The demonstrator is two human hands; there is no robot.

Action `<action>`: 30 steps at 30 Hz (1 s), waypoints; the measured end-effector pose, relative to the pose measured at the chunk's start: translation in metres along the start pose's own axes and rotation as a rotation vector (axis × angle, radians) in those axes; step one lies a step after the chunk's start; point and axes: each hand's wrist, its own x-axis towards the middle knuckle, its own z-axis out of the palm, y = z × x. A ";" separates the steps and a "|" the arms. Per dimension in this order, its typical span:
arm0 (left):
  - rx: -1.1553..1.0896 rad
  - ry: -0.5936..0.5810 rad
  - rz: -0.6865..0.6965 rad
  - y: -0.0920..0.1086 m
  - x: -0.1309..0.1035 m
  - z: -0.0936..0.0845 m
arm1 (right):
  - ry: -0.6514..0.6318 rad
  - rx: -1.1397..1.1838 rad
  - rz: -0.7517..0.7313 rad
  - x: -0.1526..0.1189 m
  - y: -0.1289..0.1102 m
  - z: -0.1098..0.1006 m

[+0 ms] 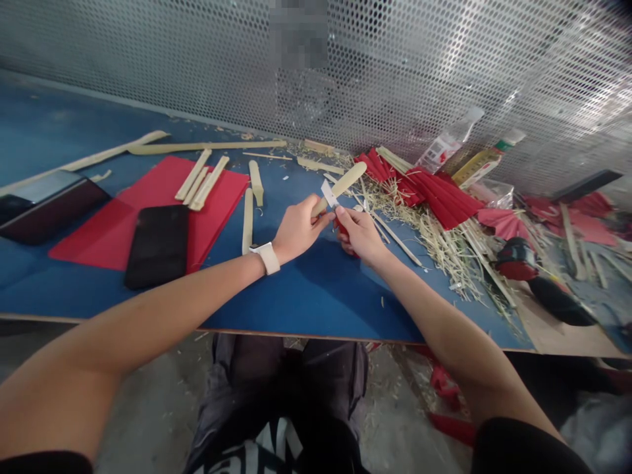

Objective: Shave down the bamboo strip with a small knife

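Note:
My left hand (297, 228) grips one end of a pale bamboo strip (346, 179) that points up and to the right over the blue table (306, 296). My right hand (360, 234) holds a knife with a red handle, and its short blade (328, 193) rests against the strip near my left thumb. A white watch band (266, 257) sits on my left wrist. Both hands meet above the middle of the table.
Left lie a red sheet (162, 210) with three bamboo strips (202, 179), a black phone (158, 245) and a dark tablet (52, 207). Right are shavings (444, 243), folded red fans (434, 191), a red-black tool (518, 258). Perforated metal screen (197, 66) behind.

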 end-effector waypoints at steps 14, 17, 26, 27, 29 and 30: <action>-0.070 0.083 0.001 0.006 0.000 -0.001 | 0.064 0.018 -0.115 -0.002 0.003 0.008; -0.045 0.099 -0.005 0.007 0.001 -0.001 | 0.097 0.047 -0.125 -0.003 0.004 0.013; -0.104 0.145 -0.018 0.013 -0.004 0.002 | 0.301 0.144 -0.153 0.003 0.000 0.009; -0.134 0.140 -0.014 0.016 -0.006 0.001 | 0.332 0.128 -0.178 0.004 0.000 0.006; -0.218 0.125 -0.015 0.020 -0.009 0.001 | 0.367 0.084 -0.230 0.005 -0.001 0.000; -0.269 0.114 -0.019 0.021 -0.010 0.000 | 0.367 0.059 -0.252 0.005 -0.002 -0.003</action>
